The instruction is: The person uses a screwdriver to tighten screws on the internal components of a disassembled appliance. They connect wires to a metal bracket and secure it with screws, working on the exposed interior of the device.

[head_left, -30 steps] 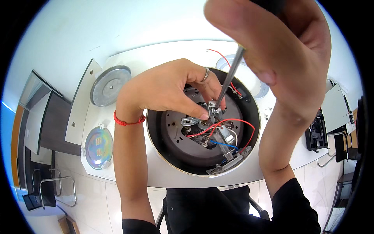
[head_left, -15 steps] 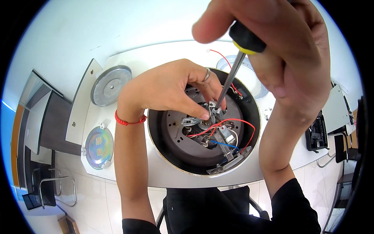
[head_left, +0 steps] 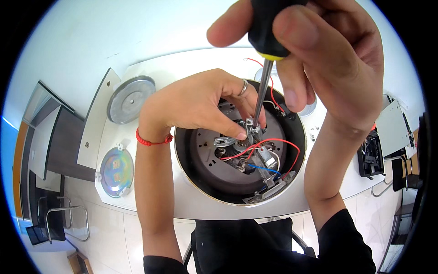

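Gripping a black-and-yellow-handled screwdriver (head_left: 263, 77), the right hand (head_left: 319, 59) has its fingers curled tight. The left hand (head_left: 200, 102) pinches a small metal bracket (head_left: 250, 125) inside the round dark appliance base (head_left: 219, 178).

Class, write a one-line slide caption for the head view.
Right hand drives screwdriver into round appliance base; left hand steadies bracket.

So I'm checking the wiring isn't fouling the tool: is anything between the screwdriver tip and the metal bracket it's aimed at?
Nothing visible blocks it. The screwdriver shaft runs straight down to the small metal bracket, where the left hand fingertips pinch beside the tip. The red wires loop just below and right of it, not across the shaft.
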Action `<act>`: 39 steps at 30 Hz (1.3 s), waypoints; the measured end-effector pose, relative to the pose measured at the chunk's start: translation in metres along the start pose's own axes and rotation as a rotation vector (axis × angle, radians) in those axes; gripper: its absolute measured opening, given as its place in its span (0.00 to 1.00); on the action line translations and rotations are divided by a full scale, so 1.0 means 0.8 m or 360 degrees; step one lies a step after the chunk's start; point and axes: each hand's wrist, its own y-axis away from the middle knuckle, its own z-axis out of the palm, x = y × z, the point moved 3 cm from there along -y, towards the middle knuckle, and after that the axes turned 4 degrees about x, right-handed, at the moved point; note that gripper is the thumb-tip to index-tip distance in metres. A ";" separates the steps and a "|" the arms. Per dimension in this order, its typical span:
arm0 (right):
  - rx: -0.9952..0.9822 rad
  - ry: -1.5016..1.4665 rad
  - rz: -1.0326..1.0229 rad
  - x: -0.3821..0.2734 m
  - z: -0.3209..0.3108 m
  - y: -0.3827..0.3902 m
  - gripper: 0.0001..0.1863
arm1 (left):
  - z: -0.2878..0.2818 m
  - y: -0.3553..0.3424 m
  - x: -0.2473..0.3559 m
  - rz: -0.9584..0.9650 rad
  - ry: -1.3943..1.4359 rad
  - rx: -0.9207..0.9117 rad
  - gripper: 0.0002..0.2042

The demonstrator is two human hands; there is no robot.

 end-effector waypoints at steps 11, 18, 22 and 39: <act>-0.0039 0.0065 -0.0092 0.010 0.018 -0.028 0.26 | -0.002 -0.002 -0.003 0.0038 -0.0089 -0.0001 0.17; -0.0057 -0.0052 -0.0284 0.029 0.026 -0.031 0.21 | 0.007 0.012 -0.013 0.0016 -0.0060 0.0166 0.15; 0.0209 0.0035 0.0209 0.018 0.036 -0.023 0.18 | 0.015 0.019 -0.007 -0.0022 0.0004 0.0303 0.15; 0.0199 0.0107 0.0091 0.026 0.042 -0.022 0.21 | 0.034 0.023 0.004 0.0176 -0.0187 0.0566 0.10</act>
